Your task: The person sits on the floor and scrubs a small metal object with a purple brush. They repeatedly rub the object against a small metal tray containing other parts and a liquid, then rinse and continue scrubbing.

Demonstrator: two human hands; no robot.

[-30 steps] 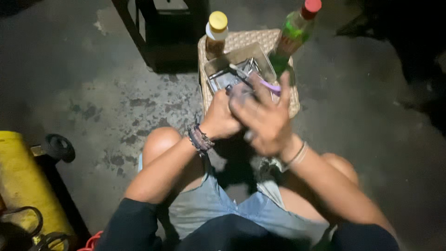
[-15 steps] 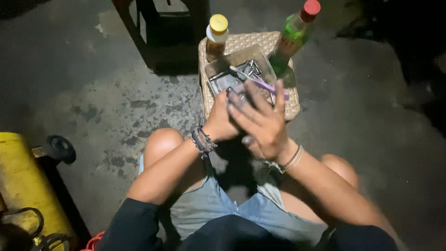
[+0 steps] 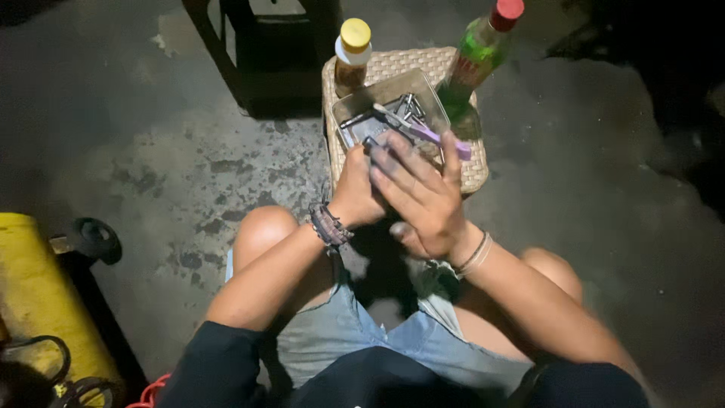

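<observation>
Both hands met above lap. Right hand [image 3: 423, 200] fingers spread, released, overlapping left hand [image 3: 356, 195], whose grip could not be told. Just beyond fingertips: clear plastic tray [image 3: 349, 113] of metal tools on woven stool [image 3: 393, 64]; purple-handled tool [image 3: 438, 140] lay diagonally, nearer right hand.

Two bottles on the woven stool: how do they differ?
The yellow-capped bottle has brownish contents; the red-capped bottle is green. The yellow-capped bottle looks shorter, at the woven stool's back left; the red-capped bottle is taller, at its right. Both are capped, beside the clear tray.
</observation>
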